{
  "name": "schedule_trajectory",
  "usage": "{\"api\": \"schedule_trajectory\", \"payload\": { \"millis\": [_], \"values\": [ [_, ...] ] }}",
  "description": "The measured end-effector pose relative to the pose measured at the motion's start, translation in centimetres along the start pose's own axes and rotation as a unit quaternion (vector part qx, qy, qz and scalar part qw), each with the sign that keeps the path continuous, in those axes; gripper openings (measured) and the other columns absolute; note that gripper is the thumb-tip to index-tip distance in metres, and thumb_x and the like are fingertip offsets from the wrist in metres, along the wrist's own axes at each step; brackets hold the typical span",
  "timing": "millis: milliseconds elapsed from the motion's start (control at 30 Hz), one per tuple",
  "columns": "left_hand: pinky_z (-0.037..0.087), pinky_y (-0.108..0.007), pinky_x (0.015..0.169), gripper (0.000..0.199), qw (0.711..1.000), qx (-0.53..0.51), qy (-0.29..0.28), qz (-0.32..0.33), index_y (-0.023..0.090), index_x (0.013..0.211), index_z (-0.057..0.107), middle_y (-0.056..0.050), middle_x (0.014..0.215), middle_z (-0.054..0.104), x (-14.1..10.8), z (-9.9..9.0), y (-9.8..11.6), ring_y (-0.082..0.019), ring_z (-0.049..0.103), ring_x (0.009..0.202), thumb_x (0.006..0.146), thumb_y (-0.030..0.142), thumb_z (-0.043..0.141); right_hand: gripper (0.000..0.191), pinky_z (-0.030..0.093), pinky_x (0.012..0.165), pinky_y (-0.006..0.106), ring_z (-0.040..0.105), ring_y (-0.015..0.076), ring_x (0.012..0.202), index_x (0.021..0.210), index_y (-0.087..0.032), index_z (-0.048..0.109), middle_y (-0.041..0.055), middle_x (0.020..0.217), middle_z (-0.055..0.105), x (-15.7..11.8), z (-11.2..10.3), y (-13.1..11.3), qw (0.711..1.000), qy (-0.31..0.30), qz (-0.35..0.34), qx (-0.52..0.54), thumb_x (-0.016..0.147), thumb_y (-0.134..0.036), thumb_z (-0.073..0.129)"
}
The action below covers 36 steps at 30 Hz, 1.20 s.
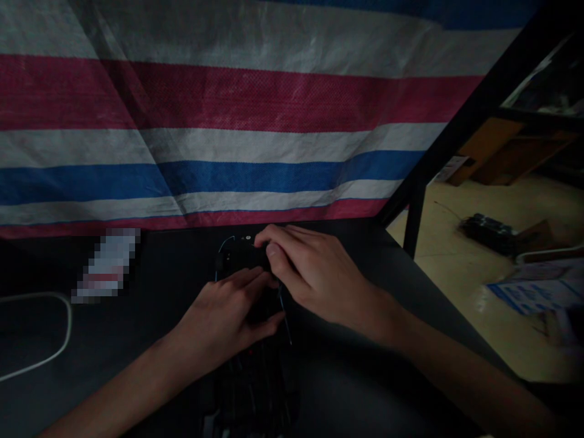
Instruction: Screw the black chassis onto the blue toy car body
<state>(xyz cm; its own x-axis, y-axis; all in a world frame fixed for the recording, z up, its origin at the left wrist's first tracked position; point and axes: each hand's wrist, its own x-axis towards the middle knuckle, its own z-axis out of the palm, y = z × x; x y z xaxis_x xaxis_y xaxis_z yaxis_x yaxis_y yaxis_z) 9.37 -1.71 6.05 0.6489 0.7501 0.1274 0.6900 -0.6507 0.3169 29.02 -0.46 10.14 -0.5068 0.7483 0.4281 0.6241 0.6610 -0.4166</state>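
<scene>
A black device (243, 258) lies on a dark tabletop in front of me. It has a small pale round spot near its far edge, and thin bluish wires curve out at its sides. My right hand (314, 267) grips its right far side, thumb and fingers pressed together. My left hand (235, 307) is nearer to me, its fingers curled over the device's near part. The hands hide much of the device. Below my left hand lies a dark, ribbed object (253, 389) with a tiny red spot; whether it joins the device I cannot tell in the dim light.
A striped woven sheet (255, 97) hangs behind the tabletop (347, 365). To the left are a blurred-out pale item (109, 264) and a white cable (68, 322). A black frame post (415, 219) stands at the right. Beyond it, boxes (538, 289) lie on the floor.
</scene>
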Motion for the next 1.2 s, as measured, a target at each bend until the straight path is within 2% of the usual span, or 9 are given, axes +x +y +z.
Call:
{"api": "schedule_trajectory", "payload": {
  "millis": [67,133,267,367,633,833,1033,1100,1200],
  "values": [
    [0.062,-0.044,0.083,0.031,1.000,0.001,-0.004,0.001,0.021,0.118,0.066,-0.009,0.117,0.073,0.0,0.0,0.0,-0.030,0.074,0.103,0.095,0.042,0.063,0.034,0.044,0.074,0.035,0.064,0.0204,0.075,0.116,-0.015,0.065,0.0069,0.081,0.070,-0.3,-0.3,-0.1,0.988,-0.004,0.002,-0.155,0.108,-0.029,0.035],
    [0.061,-0.044,0.086,0.033,1.000,-0.001,-0.003,0.002,0.021,0.120,0.065,-0.009,0.120,0.073,0.1,0.0,0.0,-0.030,0.073,0.107,0.095,0.041,0.063,0.030,0.045,0.073,0.035,0.064,0.0206,0.074,0.113,-0.016,0.065,0.0062,0.081,0.070,-0.6,-1.1,-0.2,0.979,-0.038,-0.017,-0.197,0.108,-0.029,0.038],
    [0.062,-0.041,0.081,0.029,1.000,0.005,0.007,0.003,0.021,0.116,0.066,-0.008,0.114,0.074,0.0,-0.1,0.0,-0.027,0.075,0.096,0.094,0.040,0.064,0.022,0.049,0.092,0.034,0.065,0.0203,0.107,0.123,-0.018,0.058,0.0076,0.118,0.069,-1.0,-3.1,0.2,0.991,-0.085,-0.078,-0.072,0.104,-0.028,0.052],
    [0.062,-0.039,0.080,0.027,1.000,0.003,0.005,0.007,0.022,0.116,0.065,-0.007,0.112,0.073,-0.1,-0.1,0.1,-0.026,0.075,0.095,0.094,0.038,0.065,0.026,0.048,0.097,0.035,0.061,0.0195,0.117,0.129,-0.022,0.055,0.0067,0.128,0.065,-1.0,-4.1,0.6,0.990,-0.114,-0.086,0.002,0.103,-0.023,0.054],
    [0.060,-0.036,0.072,0.019,0.999,-0.005,0.032,0.019,0.021,0.105,0.063,-0.003,0.091,0.070,-0.5,0.5,-0.5,-0.023,0.073,0.076,0.093,0.036,0.064,0.030,0.045,0.096,0.030,0.057,0.0156,0.107,0.109,-0.020,0.060,0.0025,0.107,0.065,-0.7,-4.0,-0.1,0.969,-0.161,-0.124,0.140,0.088,0.000,0.055],
    [0.060,-0.036,0.076,0.015,0.999,-0.009,0.037,0.016,0.022,0.100,0.063,-0.001,0.086,0.069,-0.6,0.7,-0.7,-0.021,0.073,0.074,0.091,0.034,0.068,0.039,0.046,0.089,0.028,0.059,0.0135,0.095,0.099,-0.019,0.062,0.0012,0.096,0.064,-0.2,-2.3,0.0,0.954,-0.159,-0.070,0.243,0.082,0.008,0.040],
    [0.061,-0.035,0.077,0.014,1.000,0.001,0.011,0.008,0.023,0.097,0.065,0.000,0.082,0.070,-0.4,0.4,-0.3,-0.021,0.073,0.073,0.095,0.037,0.064,0.045,0.042,0.063,0.022,0.048,0.0085,0.065,0.089,-0.017,0.063,-0.0017,0.083,0.062,0.3,-0.9,1.4,0.873,-0.187,-0.027,0.450,0.069,0.008,0.032],
    [0.061,-0.035,0.076,0.016,1.000,0.004,0.014,0.010,0.023,0.101,0.065,0.000,0.082,0.070,-0.5,0.4,-0.3,-0.021,0.073,0.073,0.095,0.037,0.064,0.042,0.042,0.065,0.023,0.047,0.0090,0.066,0.088,-0.017,0.064,-0.0019,0.082,0.060,0.4,-1.0,1.4,0.872,-0.179,-0.025,0.455,0.070,0.007,0.034],
    [0.061,-0.037,0.076,0.020,1.000,0.007,0.027,0.011,0.022,0.106,0.064,-0.002,0.087,0.071,-0.5,0.7,-0.5,-0.023,0.074,0.077,0.094,0.038,0.065,0.037,0.045,0.073,0.026,0.052,0.0115,0.073,0.091,-0.016,0.065,-0.0006,0.082,0.060,0.3,-1.2,1.0,0.891,-0.180,-0.034,0.416,0.076,0.003,0.038]
  ]
}}
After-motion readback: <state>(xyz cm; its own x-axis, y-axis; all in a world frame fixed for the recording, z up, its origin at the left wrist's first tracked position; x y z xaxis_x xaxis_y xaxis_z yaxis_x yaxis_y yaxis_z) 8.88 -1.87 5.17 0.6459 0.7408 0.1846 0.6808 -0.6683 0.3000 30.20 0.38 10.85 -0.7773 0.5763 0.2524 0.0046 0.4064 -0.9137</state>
